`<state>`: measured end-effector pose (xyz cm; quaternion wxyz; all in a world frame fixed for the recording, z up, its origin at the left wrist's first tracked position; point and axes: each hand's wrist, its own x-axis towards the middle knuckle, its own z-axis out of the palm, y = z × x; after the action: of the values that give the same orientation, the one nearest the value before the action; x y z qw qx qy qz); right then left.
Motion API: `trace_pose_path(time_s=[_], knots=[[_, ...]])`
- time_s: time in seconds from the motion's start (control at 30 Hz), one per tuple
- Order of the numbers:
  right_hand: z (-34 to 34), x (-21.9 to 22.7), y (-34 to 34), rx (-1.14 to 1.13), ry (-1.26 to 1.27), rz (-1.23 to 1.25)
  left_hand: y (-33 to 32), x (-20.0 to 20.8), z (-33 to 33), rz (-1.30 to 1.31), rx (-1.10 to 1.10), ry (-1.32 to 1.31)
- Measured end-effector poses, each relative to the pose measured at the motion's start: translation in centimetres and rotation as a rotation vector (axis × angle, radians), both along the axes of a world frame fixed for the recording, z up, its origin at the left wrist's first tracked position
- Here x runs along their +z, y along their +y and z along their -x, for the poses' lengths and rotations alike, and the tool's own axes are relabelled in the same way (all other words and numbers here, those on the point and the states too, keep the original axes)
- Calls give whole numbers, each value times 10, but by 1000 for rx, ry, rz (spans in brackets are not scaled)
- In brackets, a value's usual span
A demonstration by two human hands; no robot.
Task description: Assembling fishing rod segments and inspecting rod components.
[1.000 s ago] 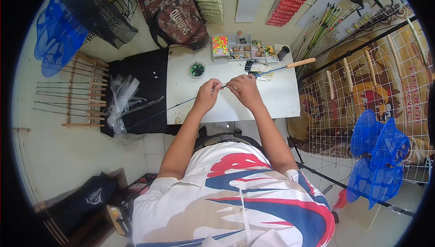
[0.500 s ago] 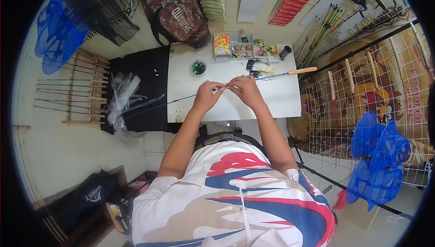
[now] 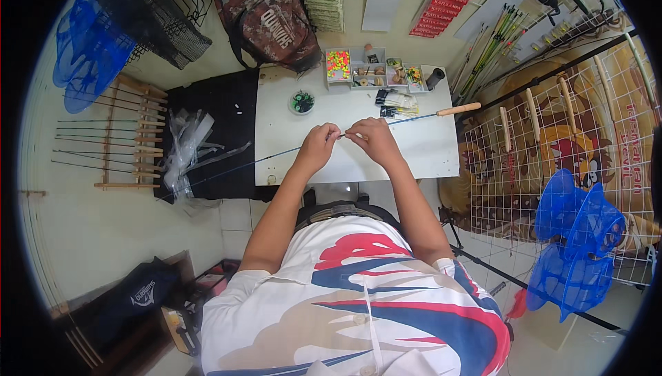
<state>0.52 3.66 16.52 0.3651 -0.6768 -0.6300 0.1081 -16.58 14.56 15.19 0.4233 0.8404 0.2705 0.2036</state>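
A thin blue fishing rod [image 3: 414, 119] with a pale wooden-looking handle [image 3: 458, 109] lies aslant across the white table, its handle to the right and its tip over the black cloth. My left hand [image 3: 319, 145] is closed on the middle of the rod, thumb and forefinger pinched. Just right of it, my right hand [image 3: 372, 140] also pinches at the rod, its fingertips a small gap from the left ones. A small dark bit shows between the fingertips; its kind cannot be made out.
Behind my hands stand a white bowl [image 3: 302, 110] of dark green pieces and a divided tray [image 3: 360, 61] with bright beads and small parts. Flat packets [image 3: 396, 102] lie near my right hand. Clear plastic bags [image 3: 186, 148] rest on the black cloth [image 3: 231, 110].
My fingertips have drawn slightly apart, the left hand shifting a little left. The rod's handle has moved slightly left and toward me.
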Motion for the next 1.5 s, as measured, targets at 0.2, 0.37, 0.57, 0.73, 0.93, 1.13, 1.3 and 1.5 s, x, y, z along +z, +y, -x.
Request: trace_pose_path(time_s=[0.2,0.37,0.57,0.73,0.93,1.13,1.3,1.5], knots=[[1,1,-1,4,-24,2,0,-3,1,79,55,-15],[0,2,0,21,-76,-1,1,3,2,102,34,4],[-3,-2,0,26,-60,-38,-3,8,2,122,33,8],[-8,-4,-1,20,77,-46,-4,4,1,41,26,14],[-6,6,-1,-136,75,-96,-4,8,-2,70,81,30],[2,6,4,-167,-119,-117,0,5,-4,102,83,-10],[4,12,6,-140,-146,-115,3,2,-5,121,92,-43],[3,11,8,-137,-167,-131,5,0,-5,105,81,-36]])
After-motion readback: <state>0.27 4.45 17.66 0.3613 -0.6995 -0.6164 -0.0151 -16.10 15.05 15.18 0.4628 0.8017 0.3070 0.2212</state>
